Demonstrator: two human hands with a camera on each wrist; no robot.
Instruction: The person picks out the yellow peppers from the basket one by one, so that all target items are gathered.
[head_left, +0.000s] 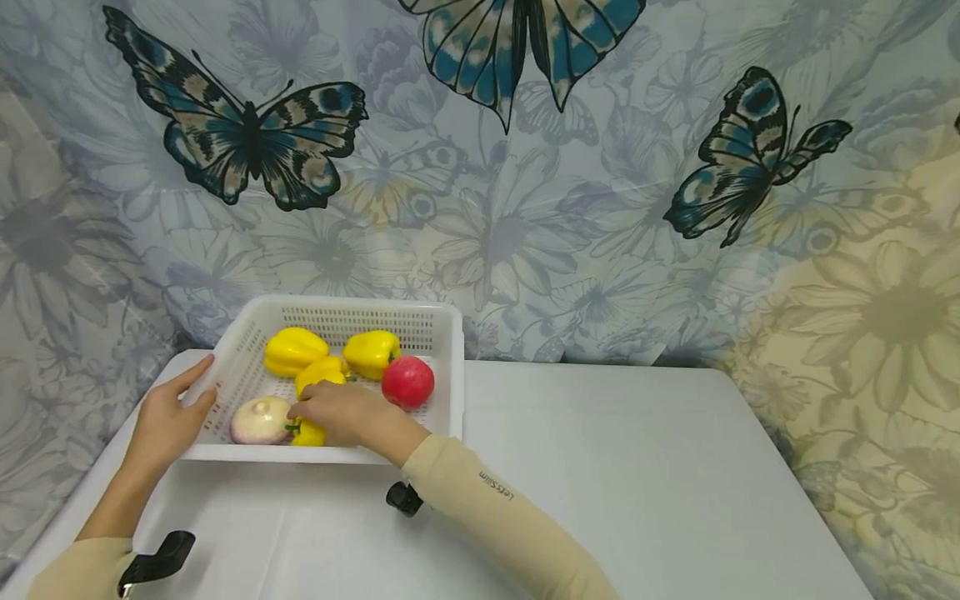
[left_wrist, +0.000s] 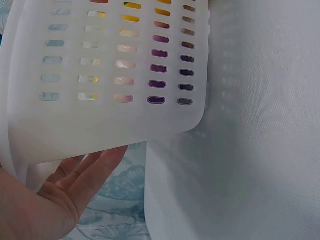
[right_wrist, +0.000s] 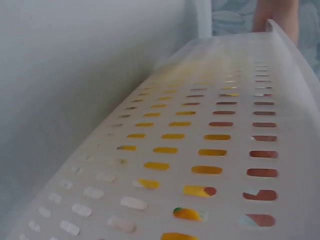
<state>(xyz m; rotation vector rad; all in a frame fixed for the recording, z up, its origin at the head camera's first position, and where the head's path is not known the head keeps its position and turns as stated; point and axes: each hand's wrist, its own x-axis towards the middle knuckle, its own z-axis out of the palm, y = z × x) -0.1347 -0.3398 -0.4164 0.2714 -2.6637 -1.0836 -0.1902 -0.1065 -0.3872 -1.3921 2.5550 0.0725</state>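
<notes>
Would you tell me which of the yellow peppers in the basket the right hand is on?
The front pepper, beside the onion: the right hand covers it, while the other three peppers lie untouched farther back.

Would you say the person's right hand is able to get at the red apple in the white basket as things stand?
Probably yes. The right hand is already inside the open-topped basket, on a yellow pepper, and the red apple lies uncovered just beside it.
</notes>
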